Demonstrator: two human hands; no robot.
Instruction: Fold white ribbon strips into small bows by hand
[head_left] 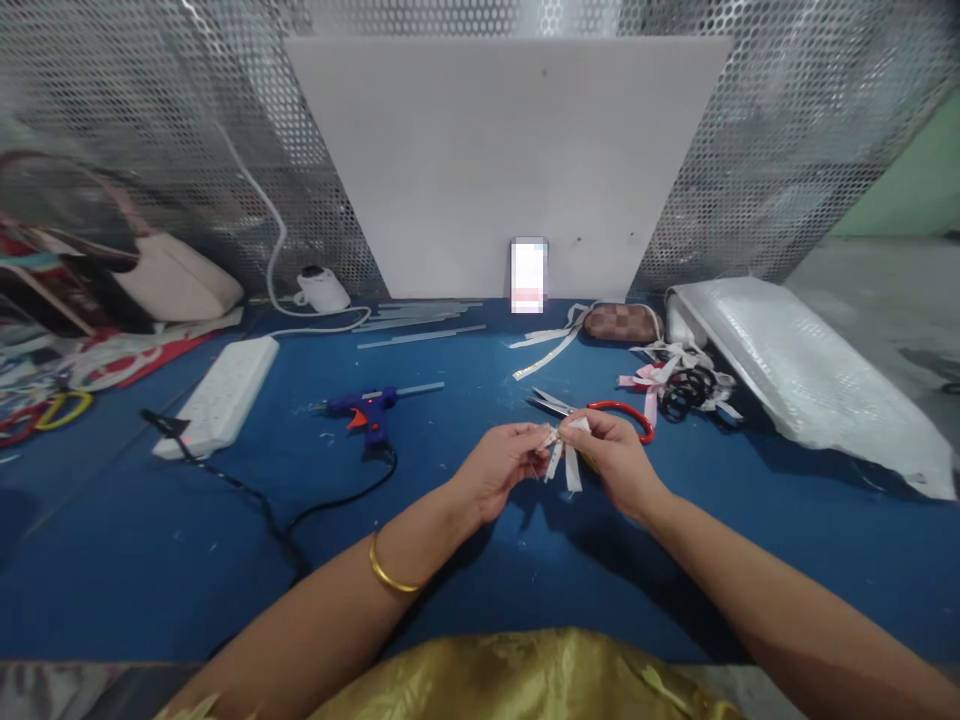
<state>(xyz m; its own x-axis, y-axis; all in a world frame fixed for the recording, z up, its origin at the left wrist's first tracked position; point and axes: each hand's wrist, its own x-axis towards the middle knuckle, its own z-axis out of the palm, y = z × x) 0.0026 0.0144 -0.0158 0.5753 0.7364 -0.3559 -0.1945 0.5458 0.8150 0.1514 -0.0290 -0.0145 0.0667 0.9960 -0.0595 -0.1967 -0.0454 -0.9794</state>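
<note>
A small white ribbon bow (loops bunched, tails hanging down) sits pinched between two hands, just in front of the red-handled scissors.

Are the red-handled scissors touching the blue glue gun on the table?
Apart. The head view shows the scissors lying just behind the hands, while the glue gun sits well to the left, with bare blue table between them.

table blue | glue gun blue | scissors red-handled | pouch brown checked
</note>
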